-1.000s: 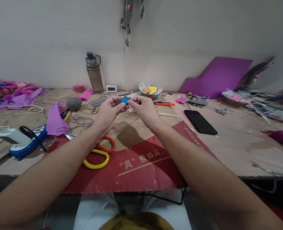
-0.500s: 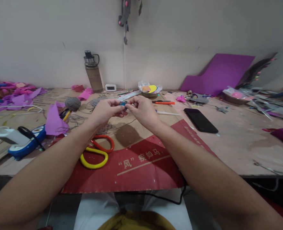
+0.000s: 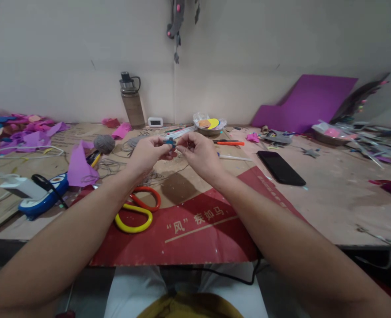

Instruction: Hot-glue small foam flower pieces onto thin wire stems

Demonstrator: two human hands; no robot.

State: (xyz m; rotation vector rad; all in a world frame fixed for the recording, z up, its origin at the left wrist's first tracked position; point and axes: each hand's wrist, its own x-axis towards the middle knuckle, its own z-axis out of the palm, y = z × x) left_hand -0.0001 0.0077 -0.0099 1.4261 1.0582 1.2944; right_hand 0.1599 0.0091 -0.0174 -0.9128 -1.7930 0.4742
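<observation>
Both my hands are raised over the middle of the worktable and meet at a small blue piece (image 3: 170, 142). My left hand (image 3: 148, 153) pinches it between thumb and fingertips. My right hand (image 3: 199, 152) has its fingers curled and pinched at the same piece from the right; most of the piece is hidden by my fingers. Under my left forearm lie scissors with a yellow and a red handle (image 3: 136, 211) on a red printed cardboard sheet (image 3: 195, 229).
A black phone (image 3: 280, 167) lies to the right. A grey yarn ball (image 3: 104, 143), purple felt scraps (image 3: 78, 165) and a blue-white device (image 3: 43, 196) sit left. A water bottle (image 3: 131, 103), small clock (image 3: 155, 122) and bowl of scraps (image 3: 209, 125) stand at the back; purple sheet (image 3: 306, 104) leans right.
My fingers have closed further round the blue piece, so less of it shows than a second ago. Both hands have dropped slightly and stay together.
</observation>
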